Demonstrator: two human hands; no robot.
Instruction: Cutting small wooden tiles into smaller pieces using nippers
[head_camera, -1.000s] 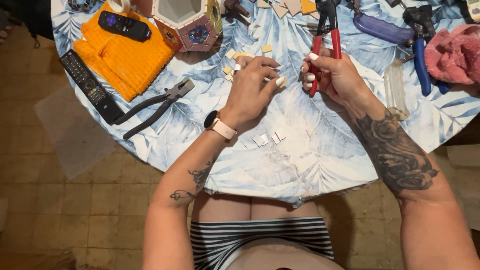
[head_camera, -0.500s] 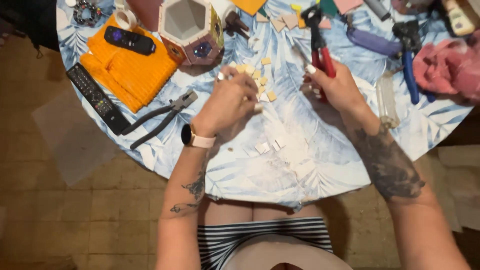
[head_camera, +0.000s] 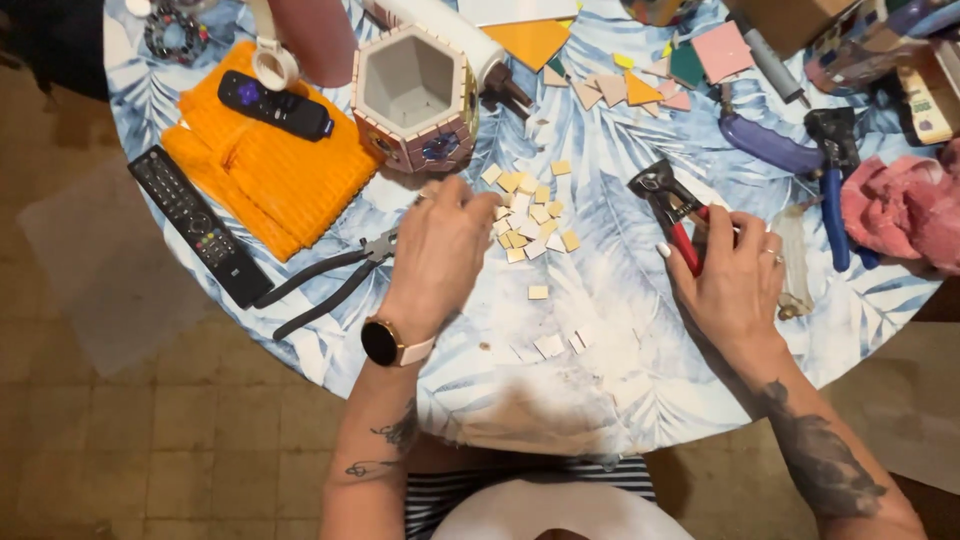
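nearest the wearer: round table (head_camera: 600, 400) under a blue leaf-print cloth, its near edge just past the striped lap. left hand (head_camera: 440, 255), smartwatch (head_camera: 385, 343) at the wrist, palm down with fingers loosely curled over the cloth, fingertips at the edge of the small tan tile pieces (head_camera: 530, 215); whether a piece is pinched beneath them cannot be told. right hand (head_camera: 735, 275), closed around the red-handled tile nippers (head_camera: 672, 210), whose dark head points away and toward the left hand, just beside the tile heap. between the two wrists, nearer the wearer: a few loose white tile bits (head_camera: 560, 343) and one tan square (head_camera: 538, 292). just outside the left hand: black-handled pliers (head_camera: 325, 280) lying flat, tip close to the knuckles. further out on that side: long black remote (head_camera: 200, 228) and orange knit cloth (head_camera: 265, 165) carrying a small black remote (head_camera: 275, 105). beyond the left fingertips: hexagonal mosaic pot (head_camera: 415, 95), hollow, upright. outside the right hand: blue-handled pliers (head_camera: 835, 185) and a pink cloth (head_camera: 905, 205). farthest: scattered coloured tile shards (head_camera: 640, 85) in orange, pink and green, a purple-handled tool (head_camera: 765, 145), and a white tape roll (head_camera: 272, 65).
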